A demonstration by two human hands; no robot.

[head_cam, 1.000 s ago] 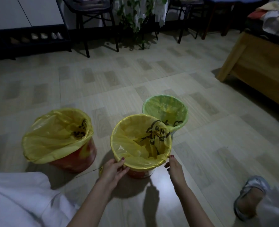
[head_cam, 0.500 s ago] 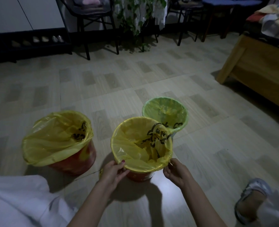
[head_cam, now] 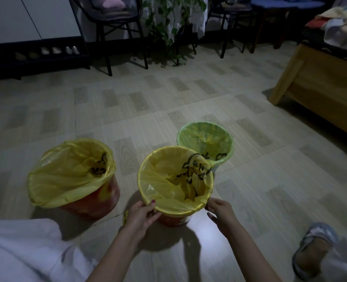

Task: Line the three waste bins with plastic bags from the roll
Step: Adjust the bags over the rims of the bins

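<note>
Middle bin (head_cam: 175, 217): stands on the tiled floor (head_cam: 168, 102) nearest the person; its orange wall shows below the rim, and a yellow bag (head_cam: 168, 180) with black print is folded over the rim all round.
Left hand (head_cam: 141, 215): grasps the near left edge of the middle bin, thumb hooked over the bag-covered rim, fingers curled on the wall below.
Right hand (head_cam: 221, 213): at the near right edge of the same rim, fingertips touching the folded plastic; fingers bent, but whether they pinch the bag I cannot tell.
Left bin (head_cam: 91, 204): red-orange, well apart from the middle bin, lined with a looser yellow bag (head_cam: 66, 176) that sags over its rim.
Far bin (head_cam: 223, 159): green, just behind and right of the middle bin, touching or nearly touching it; a thin liner (head_cam: 205, 137) covers its rim.
Yellow scrap (head_cam: 125, 215): small printed bit of plastic showing just beside the left wrist.
Surroundings: wooden bed frame (head_cam: 321, 88) at right, chairs (head_cam: 115, 31) and a leafy plant (head_cam: 168, 23) at the back, shoes on a low shelf (head_cam: 46, 50).
Person: white trouser leg (head_cam: 20, 251) lower left, slippered foot (head_cam: 312, 247) lower right.
</note>
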